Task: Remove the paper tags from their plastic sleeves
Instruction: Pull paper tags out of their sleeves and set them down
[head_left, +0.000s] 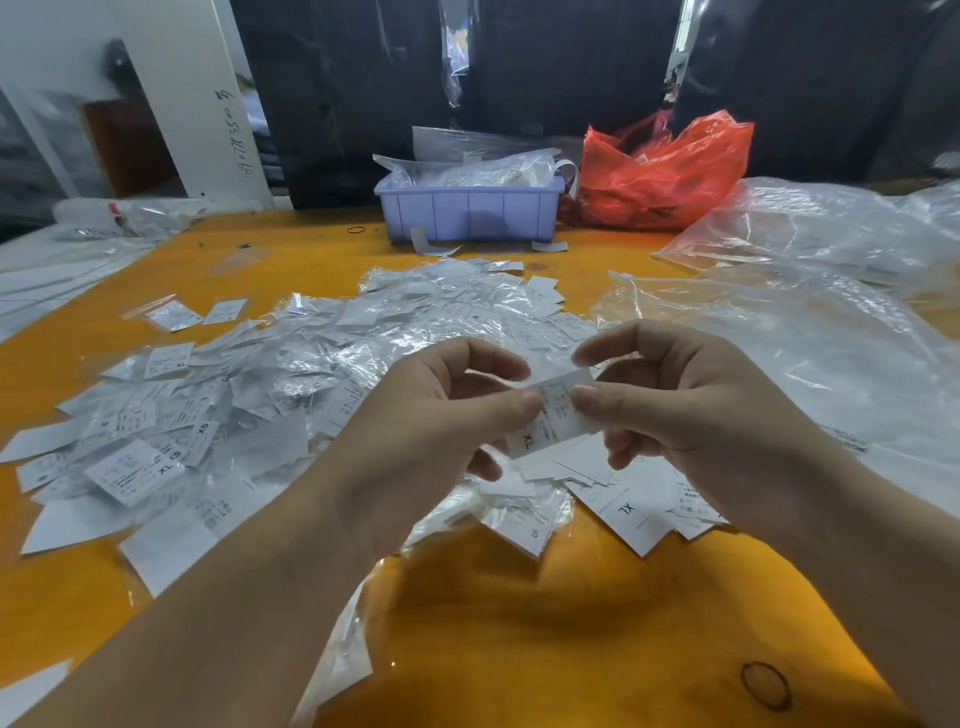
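Observation:
A white paper tag marked XL (555, 420) in its clear plastic sleeve is held between both hands above the orange table (519, 597). My left hand (431, 421) pinches its left part between thumb and forefinger. My right hand (680, 405) pinches its right end the same way. Below and to the left spreads a big pile of sleeved tags (291, 374). Bare paper tags (628, 512) lie under my right hand, partly hidden by it.
A lilac plastic bin (470, 214) stuffed with clear sleeves stands at the back middle. A red plastic bag (660, 174) sits to its right. Large clear plastic bags (810, 312) cover the right side. A rubber band (764, 685) lies at the near right.

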